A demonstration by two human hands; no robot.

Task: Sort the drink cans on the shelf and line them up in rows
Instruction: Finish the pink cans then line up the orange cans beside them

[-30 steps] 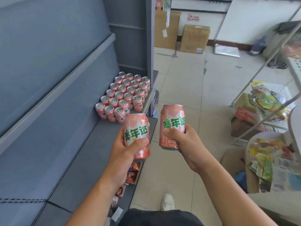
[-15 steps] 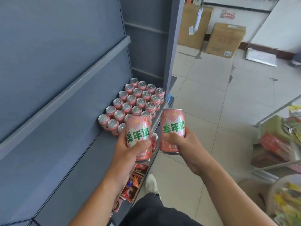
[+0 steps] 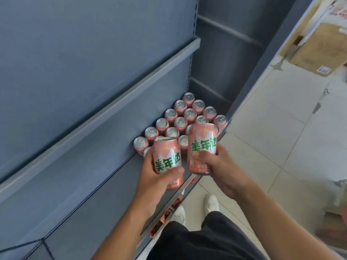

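shelf: grey shelf (image 3: 84, 194), near stretch bare; the view has closed in on it over the last second, and its far end now fills the middle of the frame.
can block: pink cans (image 3: 181, 121) stand upright, packed touching in rows at the far end of the shelf, from the back wall out to the front edge. Block itself has not shifted. Its near end is partly hidden by the held cans, so no full count.
left hand: left hand (image 3: 154, 177) is wrapped round a can, thumb across the label, fingers behind it.
right hand: right hand (image 3: 216, 166) is clamped on a second can, fingers round the lower label.
left can: left can (image 3: 167, 158) is upright, lifted, not set down. It was short of the block a second ago and is now over the shelf at the block's near end, covering its nearest cans.
right can: right can (image 3: 202, 145) is upright, held higher. It was out over the floor (image 3: 281, 137) and is now at the shelf's front edge, over the block's front row.
task read: both cans have come up to the block, so the carry looks done. Likely next is setting each down to extend the near rows; neither is placed yet.
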